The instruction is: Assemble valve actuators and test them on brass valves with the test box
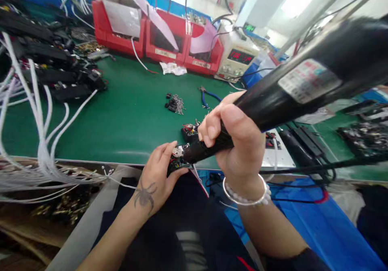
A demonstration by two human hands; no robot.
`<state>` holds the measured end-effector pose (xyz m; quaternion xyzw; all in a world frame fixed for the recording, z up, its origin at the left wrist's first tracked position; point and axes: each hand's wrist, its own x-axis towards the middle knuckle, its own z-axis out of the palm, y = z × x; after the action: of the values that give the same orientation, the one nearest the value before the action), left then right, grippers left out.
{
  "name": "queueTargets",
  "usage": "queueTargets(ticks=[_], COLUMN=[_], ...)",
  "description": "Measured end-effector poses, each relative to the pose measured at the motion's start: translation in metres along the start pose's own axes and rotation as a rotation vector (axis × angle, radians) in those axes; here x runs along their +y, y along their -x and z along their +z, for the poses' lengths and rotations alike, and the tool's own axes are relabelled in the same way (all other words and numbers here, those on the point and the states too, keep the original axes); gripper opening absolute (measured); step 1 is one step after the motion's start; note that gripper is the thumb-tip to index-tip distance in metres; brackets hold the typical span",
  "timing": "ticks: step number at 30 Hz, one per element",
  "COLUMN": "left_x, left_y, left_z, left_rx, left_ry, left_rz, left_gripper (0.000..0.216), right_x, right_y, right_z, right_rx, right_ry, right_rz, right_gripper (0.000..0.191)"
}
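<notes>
My right hand point(236, 137) is wrapped round a black electric screwdriver point(273, 93) with a white label. The tool slants down to the left, and its nose meets a small electronic assembly point(178, 153) at the front edge of the green bench. That assembly has a black housing, a round silvery part and red wires. Gripping its left side is my left hand point(159, 162), thumb below and fingers above. Where the tip touches is hidden. Just behind lies a similar assembly point(190, 131), partly covered by my right hand.
On the green bench point(130, 113) lie a pile of screws point(178, 103) with small black parts and blue-handled pliers point(209, 97). Red bins point(168, 40) and a power supply point(238, 57) stand behind. White cables point(42, 129) and black housings point(54, 57) crowd the left.
</notes>
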<state>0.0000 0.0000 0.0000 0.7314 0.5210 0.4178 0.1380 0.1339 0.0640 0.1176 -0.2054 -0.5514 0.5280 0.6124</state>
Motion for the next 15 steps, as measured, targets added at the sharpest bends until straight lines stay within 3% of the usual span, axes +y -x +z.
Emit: queueTargets(ticks=[4,11,13,15], left_x=[-0.001,0.000,-0.010,-0.028], left_y=[-0.001,-0.004,-0.010,-0.024], left_z=[0.000,-0.012,-0.025,-0.039], left_rx=[-0.025,-0.055,-0.019,0.056], left_ry=[0.072,0.000,-0.061,-0.130], left_rz=[-0.059,-0.116,-0.184,-0.281], left_gripper=[0.059,0.056,0.053,0.055], right_x=[0.001,-0.010,-0.014,-0.018], right_y=[0.001,0.008,0.012,0.016], right_z=[0.000,-0.006,-0.015,-0.026], right_rx=[-0.005,-0.080,0.031,0.241], right_ry=[0.036,0.015,0.074,0.189], right_rz=[0.055,-0.019,-0.154,-0.300], right_gripper=[0.028,0.016,0.023,0.036])
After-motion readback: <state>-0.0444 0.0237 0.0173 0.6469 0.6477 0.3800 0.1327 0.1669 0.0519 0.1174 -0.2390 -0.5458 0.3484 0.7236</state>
